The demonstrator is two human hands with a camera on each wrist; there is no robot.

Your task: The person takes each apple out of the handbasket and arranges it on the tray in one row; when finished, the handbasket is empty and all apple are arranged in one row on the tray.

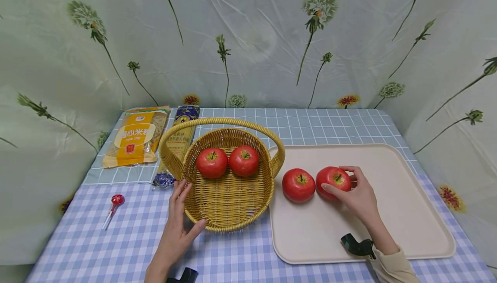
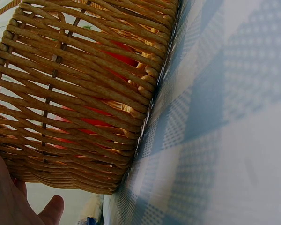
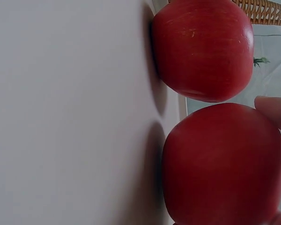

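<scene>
My right hand [image 1: 359, 196] pinches a red apple [image 1: 333, 182] between thumb and fingers on the beige tray [image 1: 404, 231]. Close to its left sits another red apple [image 1: 298, 185]. In the right wrist view the held apple [image 3: 225, 164] fills the lower part, with the other apple [image 3: 203, 49] above it. A yellow-brown wicker basket [image 1: 225, 205] with a tall handle holds two red apples, one on the left [image 1: 212, 163] and one on the right [image 1: 244, 161]. My left hand [image 1: 176, 229] touches its left rim, fingers fairly straight and thumb spread toward the front.
Behind the basket's left side lie an orange-and-clear food packet [image 1: 136, 138] and a blue-and-gold packet [image 1: 174, 145], the latter partly hidden by the handle. A red lollipop [image 1: 115, 203] lies on the checked tablecloth [image 1: 89, 240]. A flower-printed curtain [image 1: 264, 58] stands behind the table.
</scene>
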